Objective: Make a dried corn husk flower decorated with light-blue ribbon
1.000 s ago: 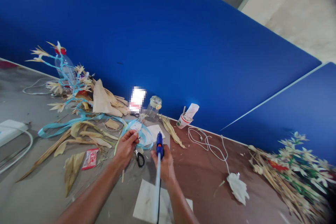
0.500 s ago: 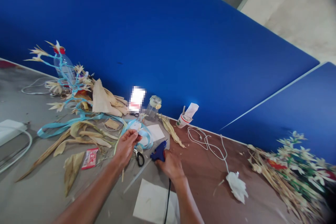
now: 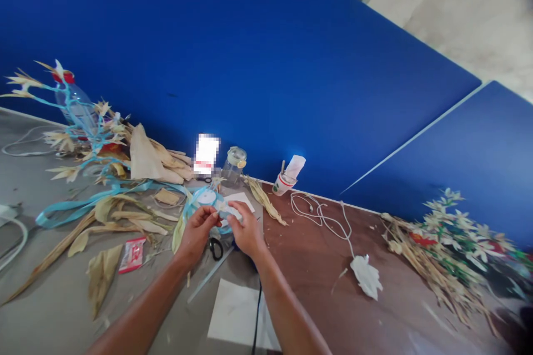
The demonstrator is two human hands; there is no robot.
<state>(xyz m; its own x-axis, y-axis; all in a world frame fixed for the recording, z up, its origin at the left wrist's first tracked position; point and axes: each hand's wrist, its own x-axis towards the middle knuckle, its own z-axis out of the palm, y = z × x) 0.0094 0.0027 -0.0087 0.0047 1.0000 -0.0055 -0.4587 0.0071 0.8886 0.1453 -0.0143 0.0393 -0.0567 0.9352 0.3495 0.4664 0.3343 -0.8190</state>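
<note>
My left hand [image 3: 201,232] is closed in a pinch beside a loose coil of light blue ribbon [image 3: 192,203]. My right hand [image 3: 246,231] is close to it, thumb and fingers together at a pale blue strip of the ribbon between the two hands. Fingers hide the strip's ends and any smaller piece held there. Under my right wrist lies the blue glue gun [image 3: 236,246], mostly covered, its black cord [image 3: 257,316] running toward me over a white sheet [image 3: 231,310]. Black-handled scissors [image 3: 216,249] lie just below my left fingers.
Dried husks [image 3: 100,277] and a red packet [image 3: 132,255] lie left. Behind stand a blue-stemmed flower branch [image 3: 94,136], a plastic bottle [image 3: 77,105], a bright phone screen [image 3: 207,152], a glass jar [image 3: 234,165] and a paper cup [image 3: 283,183]. A white cable [image 3: 328,219] and flowers [image 3: 462,233] are right.
My right hand has let go of the glue gun, leaving it on the table, and has moved up and left to my left hand. The view has shifted slightly right.
</note>
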